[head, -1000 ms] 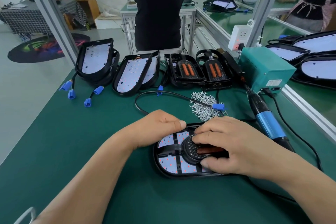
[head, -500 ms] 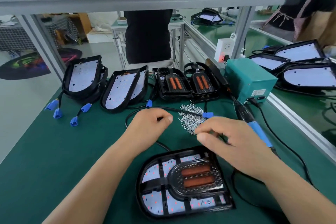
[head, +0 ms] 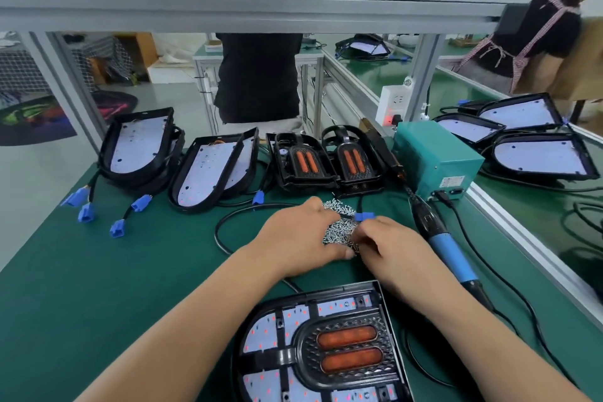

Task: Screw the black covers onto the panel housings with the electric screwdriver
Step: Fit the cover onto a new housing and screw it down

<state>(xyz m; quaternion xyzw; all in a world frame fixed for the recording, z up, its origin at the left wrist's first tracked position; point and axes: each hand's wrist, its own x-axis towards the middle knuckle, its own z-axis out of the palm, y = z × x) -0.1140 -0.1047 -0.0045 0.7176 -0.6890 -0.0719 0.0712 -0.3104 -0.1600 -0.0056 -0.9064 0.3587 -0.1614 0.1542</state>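
Both hands have moved off the cover and up into the screws now: the left hand [head: 301,240] lies palm down over the near side of the pile of small silver screws [head: 339,225], fingers curled loosely onto them, and the right hand [head: 390,253] comes in from the other side with fingertips pinched down in the heap, though I can't tell if either has actually got a screw. Closest to me sits the panel housing [head: 318,346], a rounded D-shaped black plastic tray with a pale board dotted red inside, and the black cover [head: 347,351] seated in it, diamond-textured with two orange oblong windows. Nobody's touching the electric screwdriver [head: 447,246], glossy black and blue barrel, lying on the green mat [head: 114,287] just right of the right hand, cord running back to the teal metal box [head: 437,161]. At the back of the bench two more covered housings [head: 326,161] stand propped up next to the open white-faced ones [head: 208,170], with chunky blue connectors [head: 86,210] trailing on black wires
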